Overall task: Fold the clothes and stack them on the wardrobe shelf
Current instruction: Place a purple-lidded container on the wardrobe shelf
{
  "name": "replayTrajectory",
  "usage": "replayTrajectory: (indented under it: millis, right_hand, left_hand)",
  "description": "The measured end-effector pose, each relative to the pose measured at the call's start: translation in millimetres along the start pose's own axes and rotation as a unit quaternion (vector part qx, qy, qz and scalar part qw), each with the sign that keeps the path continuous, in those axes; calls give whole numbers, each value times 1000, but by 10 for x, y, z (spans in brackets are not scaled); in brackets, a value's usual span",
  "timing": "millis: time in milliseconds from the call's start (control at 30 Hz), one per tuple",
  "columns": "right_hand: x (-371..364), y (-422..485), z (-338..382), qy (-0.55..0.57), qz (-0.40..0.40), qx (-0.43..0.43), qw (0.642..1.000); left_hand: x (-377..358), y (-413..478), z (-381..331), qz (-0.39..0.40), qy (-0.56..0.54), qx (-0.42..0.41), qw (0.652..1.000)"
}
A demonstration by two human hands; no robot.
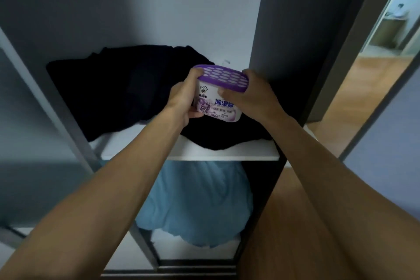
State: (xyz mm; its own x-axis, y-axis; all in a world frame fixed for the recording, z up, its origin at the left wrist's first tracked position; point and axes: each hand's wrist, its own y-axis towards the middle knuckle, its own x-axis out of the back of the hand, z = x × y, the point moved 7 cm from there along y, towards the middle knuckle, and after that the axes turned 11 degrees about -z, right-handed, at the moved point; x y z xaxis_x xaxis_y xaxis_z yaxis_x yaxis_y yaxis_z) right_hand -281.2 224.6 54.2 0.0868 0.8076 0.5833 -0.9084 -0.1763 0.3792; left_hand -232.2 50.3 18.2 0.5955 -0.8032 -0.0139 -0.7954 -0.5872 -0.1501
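Dark folded clothes [118,91] lie in a pile on the white wardrobe shelf [227,154]. Above the pile's right part I hold a white dehumidifier box [221,95] with a purple perforated lid. My left hand [184,100] grips its left side, fingers curled round the wall. My right hand [247,95] grips its right side, thumb on the front and fingers over the lid's edge. The bottom of the box is hidden by my hands and sits close above the dark cloth; contact cannot be told.
A light blue garment [195,200] fills the compartment below the shelf. Dark wardrobe panels [295,41] stand to the right, grey frame bars to the left. A wooden floor [375,88] and an open doorway lie at the right.
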Motion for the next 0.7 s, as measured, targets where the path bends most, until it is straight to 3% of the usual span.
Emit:
replayTrajectory:
  millis: [133, 300, 567, 700]
  right_hand:
    - [-78, 571, 15, -146, 7, 30, 989]
    - [-213, 1278, -54, -207, 26, 42, 977]
    - [-322, 2370, -245, -290, -83, 16, 953]
    - [-373, 2746, -476, -335, -117, -26, 935]
  left_hand:
    - [-247, 453, -285, 4, 28, -27, 999]
    - [-645, 1152, -537, 55, 45, -48, 996]
    - [-1386, 2327, -826, 187, 50, -75, 978]
    - [-1750, 2795, -754, 212, 9, -106, 972]
